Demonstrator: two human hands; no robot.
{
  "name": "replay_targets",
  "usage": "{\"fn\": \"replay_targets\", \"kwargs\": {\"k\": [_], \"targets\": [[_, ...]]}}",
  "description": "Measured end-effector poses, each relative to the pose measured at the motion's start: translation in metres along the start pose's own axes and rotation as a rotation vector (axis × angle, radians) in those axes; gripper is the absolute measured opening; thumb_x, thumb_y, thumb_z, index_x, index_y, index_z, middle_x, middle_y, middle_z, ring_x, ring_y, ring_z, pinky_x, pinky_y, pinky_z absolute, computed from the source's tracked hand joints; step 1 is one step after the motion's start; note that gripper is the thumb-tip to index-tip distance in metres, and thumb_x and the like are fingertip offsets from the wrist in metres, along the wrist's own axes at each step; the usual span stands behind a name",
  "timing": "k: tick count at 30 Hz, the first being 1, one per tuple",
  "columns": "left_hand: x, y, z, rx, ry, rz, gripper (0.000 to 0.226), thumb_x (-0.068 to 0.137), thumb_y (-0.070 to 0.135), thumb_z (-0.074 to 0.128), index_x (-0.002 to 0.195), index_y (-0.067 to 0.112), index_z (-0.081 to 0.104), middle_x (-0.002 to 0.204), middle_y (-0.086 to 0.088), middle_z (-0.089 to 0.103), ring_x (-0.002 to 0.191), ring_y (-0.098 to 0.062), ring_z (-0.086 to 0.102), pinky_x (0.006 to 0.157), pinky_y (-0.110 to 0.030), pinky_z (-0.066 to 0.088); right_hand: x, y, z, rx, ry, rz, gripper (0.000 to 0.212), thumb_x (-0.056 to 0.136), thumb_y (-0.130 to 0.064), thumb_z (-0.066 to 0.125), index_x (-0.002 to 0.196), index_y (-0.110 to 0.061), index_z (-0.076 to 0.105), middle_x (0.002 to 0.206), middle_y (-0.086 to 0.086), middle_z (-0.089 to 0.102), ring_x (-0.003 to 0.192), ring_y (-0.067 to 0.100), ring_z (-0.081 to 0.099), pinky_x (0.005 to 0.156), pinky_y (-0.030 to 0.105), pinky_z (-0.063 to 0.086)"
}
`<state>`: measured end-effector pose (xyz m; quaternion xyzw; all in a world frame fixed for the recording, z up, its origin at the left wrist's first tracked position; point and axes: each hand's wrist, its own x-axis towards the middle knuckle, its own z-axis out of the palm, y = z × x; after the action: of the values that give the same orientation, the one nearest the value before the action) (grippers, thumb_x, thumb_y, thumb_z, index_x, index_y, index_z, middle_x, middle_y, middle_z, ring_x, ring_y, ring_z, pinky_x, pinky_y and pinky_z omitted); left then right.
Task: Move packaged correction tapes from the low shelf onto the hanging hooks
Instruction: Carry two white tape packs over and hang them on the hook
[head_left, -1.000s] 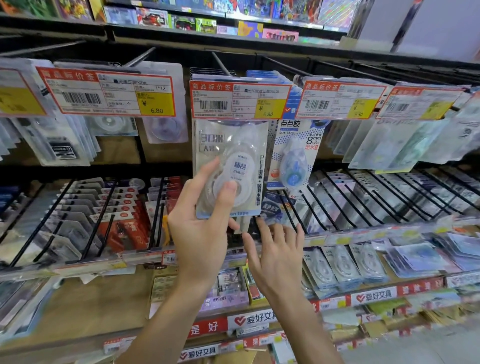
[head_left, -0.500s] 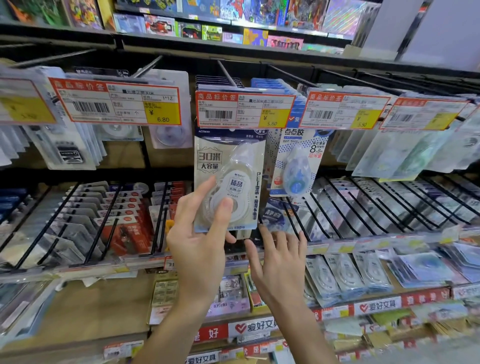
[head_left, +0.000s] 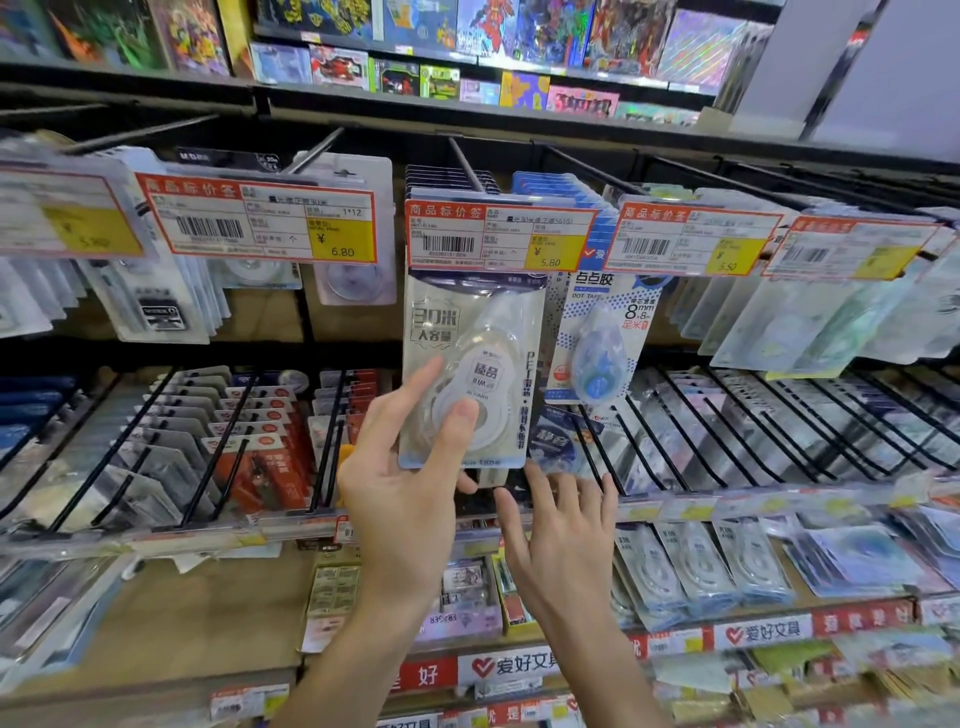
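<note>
Shop shelving; correction tape pack (head_left: 470, 364) in left hand (head_left: 400, 493).

Bright, even store light fills the aisle with barely any hard shadow. Glare glints off the plastic of the correction tape pack (head_left: 470, 371), the sharpest thing in view. Packs far left and far right of it smear into blur, and the shelf rails above it bow with wide-angle distortion. The gaps behind the price tags (head_left: 260, 221) stay dim.
</note>
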<state>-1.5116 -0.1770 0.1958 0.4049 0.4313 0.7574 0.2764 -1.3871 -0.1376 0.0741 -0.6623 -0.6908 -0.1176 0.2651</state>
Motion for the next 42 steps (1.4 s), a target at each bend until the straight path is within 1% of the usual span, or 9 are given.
{"fn": "replay_targets", "kwargs": {"k": [6,11,14,18,22,27,31,36,42], "targets": [[0.006,0.011,0.006,-0.002,-0.025,0.029,0.034,0.083,0.027,0.076,0.112,0.045,0.068,0.113,0.002,0.071,0.087,-0.035,0.069,0.064,-0.034,0.058,0.001,0.001,0.001,0.013,-0.001,-0.003,0.068,0.102,-0.061,0.022,0.123,-0.015,0.068,0.101,0.008,0.069,0.103,0.032,0.06,0.111,0.057,0.035],[0.007,0.018,0.013,-0.008,-0.01,0.051,0.032,0.082,0.024,0.076,0.11,0.038,0.067,0.112,0.015,0.07,0.111,-0.002,0.065,0.092,-0.023,0.052,0.0,0.001,0.001,0.028,0.011,-0.003,0.068,0.102,-0.06,0.024,0.123,-0.013,0.069,0.099,0.008,0.068,0.101,0.033,0.061,0.11,0.057,0.034],[0.002,0.017,0.011,0.008,-0.01,0.063,0.032,0.085,0.018,0.074,0.111,0.034,0.067,0.113,0.012,0.07,0.109,0.002,0.065,0.087,-0.015,0.051,0.0,0.001,0.0,0.019,-0.002,-0.001,0.067,0.102,-0.06,0.024,0.121,-0.013,0.069,0.098,0.008,0.068,0.101,0.033,0.061,0.111,0.057,0.034],[-0.005,0.017,0.009,-0.049,-0.019,0.019,0.032,0.087,0.007,0.071,0.111,0.029,0.067,0.116,0.007,0.067,0.097,-0.003,0.07,0.057,-0.012,0.053,0.001,0.001,-0.001,0.017,-0.016,0.001,0.062,0.1,-0.058,0.029,0.114,-0.014,0.071,0.096,0.007,0.066,0.099,0.032,0.059,0.109,0.057,0.035],[-0.008,0.013,0.004,-0.017,-0.002,0.005,0.031,0.086,0.018,0.071,0.114,0.031,0.069,0.117,0.008,0.069,0.103,-0.012,0.069,0.062,-0.022,0.057,0.0,0.001,-0.001,0.016,-0.033,0.007,0.061,0.1,-0.058,0.031,0.115,-0.013,0.07,0.098,0.007,0.067,0.102,0.032,0.059,0.111,0.058,0.034],[-0.01,0.011,0.003,0.004,0.026,0.011,0.029,0.087,0.022,0.068,0.113,0.034,0.068,0.117,0.004,0.069,0.085,-0.015,0.071,0.049,-0.023,0.054,0.0,0.002,-0.001,0.022,-0.042,0.0,0.061,0.1,-0.058,0.031,0.123,-0.015,0.068,0.1,0.007,0.068,0.104,0.032,0.06,0.112,0.057,0.033],[-0.01,0.017,0.009,-0.014,0.025,0.026,0.029,0.089,0.009,0.069,0.111,0.028,0.067,0.115,0.002,0.068,0.092,0.0,0.069,0.056,-0.009,0.051,0.0,0.002,-0.002,0.017,-0.052,0.004,0.062,0.1,-0.059,0.029,0.118,-0.015,0.069,0.1,0.007,0.068,0.104,0.031,0.06,0.111,0.057,0.033],[-0.001,0.026,0.014,-0.005,0.047,0.074,0.027,0.088,0.015,0.072,0.108,0.032,0.068,0.113,0.012,0.069,0.103,0.004,0.066,0.075,-0.012,0.054,0.0,0.002,-0.002,0.035,-0.021,-0.001,0.062,0.1,-0.058,0.032,0.125,-0.015,0.069,0.098,0.008,0.068,0.103,0.032,0.06,0.112,0.056,0.033],[0.008,0.027,0.013,-0.017,0.022,0.01,0.027,0.086,0.029,0.074,0.112,0.034,0.069,0.117,0.013,0.072,0.114,-0.009,0.065,0.097,-0.044,0.055,0.0,0.001,-0.001,0.039,-0.013,-0.008,0.06,0.099,-0.057,0.034,0.124,-0.014,0.068,0.099,0.009,0.069,0.102,0.033,0.061,0.112,0.057,0.033]]}}
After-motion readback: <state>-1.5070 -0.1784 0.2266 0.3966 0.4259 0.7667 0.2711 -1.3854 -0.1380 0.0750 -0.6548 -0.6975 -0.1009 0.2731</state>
